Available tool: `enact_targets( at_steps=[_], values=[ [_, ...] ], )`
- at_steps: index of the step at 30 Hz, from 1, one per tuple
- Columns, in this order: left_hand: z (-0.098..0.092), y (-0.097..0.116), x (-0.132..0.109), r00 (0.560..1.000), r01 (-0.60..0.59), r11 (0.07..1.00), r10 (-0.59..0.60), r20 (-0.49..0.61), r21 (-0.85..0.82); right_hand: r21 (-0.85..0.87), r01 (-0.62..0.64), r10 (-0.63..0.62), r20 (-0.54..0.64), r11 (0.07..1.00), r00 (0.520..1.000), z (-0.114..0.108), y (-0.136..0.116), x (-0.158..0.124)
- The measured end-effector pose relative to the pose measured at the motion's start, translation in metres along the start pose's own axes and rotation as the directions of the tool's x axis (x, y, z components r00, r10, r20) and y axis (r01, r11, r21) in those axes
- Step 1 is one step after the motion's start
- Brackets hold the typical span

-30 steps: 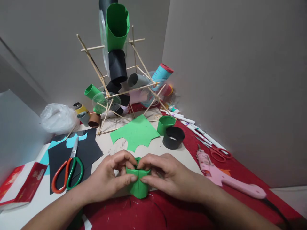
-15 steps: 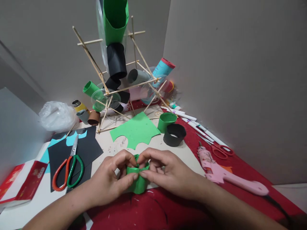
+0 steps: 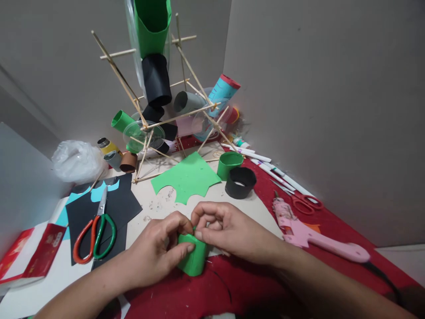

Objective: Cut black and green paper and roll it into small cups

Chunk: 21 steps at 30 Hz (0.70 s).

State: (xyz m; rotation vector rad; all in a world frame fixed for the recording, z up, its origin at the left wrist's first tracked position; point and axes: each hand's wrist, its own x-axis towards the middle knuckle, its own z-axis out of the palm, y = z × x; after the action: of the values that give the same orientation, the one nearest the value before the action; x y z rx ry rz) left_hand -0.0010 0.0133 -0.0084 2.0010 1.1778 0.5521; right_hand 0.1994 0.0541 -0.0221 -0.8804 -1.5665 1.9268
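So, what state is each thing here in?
Green tube: held by left hand, pinched at rim by right hand
Orange-and-green scissors: closed, lying flat
Red scissors: lying, opening unclear
Pink glue gun: on its side
Green sheet: flat, partly cut
Black ring: standing, open-topped
Plastic bag: crumpled
Stick frame: standing

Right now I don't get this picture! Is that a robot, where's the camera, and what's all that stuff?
No robot here, just a person using two bare hands. The camera is worn on the person's head, so you look forward and down, as they do. The left hand holds a green tube, and the right hand pinches at its top edge. On the table, scissors lie on black paper at the left, and a pink glue gun lies at the right. A green sheet lies beyond the hands. Behind it stands a frame of wooden sticks.
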Motion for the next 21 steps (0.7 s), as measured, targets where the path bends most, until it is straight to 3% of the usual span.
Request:
enact_targets(
  at_steps=[9, 18, 21],
  values=[
    [0.004, -0.0006, 0.0004, 0.993, -0.046, 0.997, 0.052, -0.103, 0.057, -0.034, 0.044, -0.045, -0.04, 0.998, 0.998, 0.0002, 0.0029, -0.0014],
    [0.0067, 0.0004, 0.0012, 0.984, -0.13, 0.984, 0.143, -0.107, 0.126, -0.01, 0.066, -0.065, 0.026, 0.998, 0.998, -0.0032, 0.0072, 0.0007],
    [0.0058, -0.0013, 0.0026, 0.988, -0.098, 0.99, 0.109, -0.107, 0.1, -0.128, 0.098, -0.094, 0.032, 0.987, 0.995, -0.0075, 0.0054, -0.0019]
  ],
)
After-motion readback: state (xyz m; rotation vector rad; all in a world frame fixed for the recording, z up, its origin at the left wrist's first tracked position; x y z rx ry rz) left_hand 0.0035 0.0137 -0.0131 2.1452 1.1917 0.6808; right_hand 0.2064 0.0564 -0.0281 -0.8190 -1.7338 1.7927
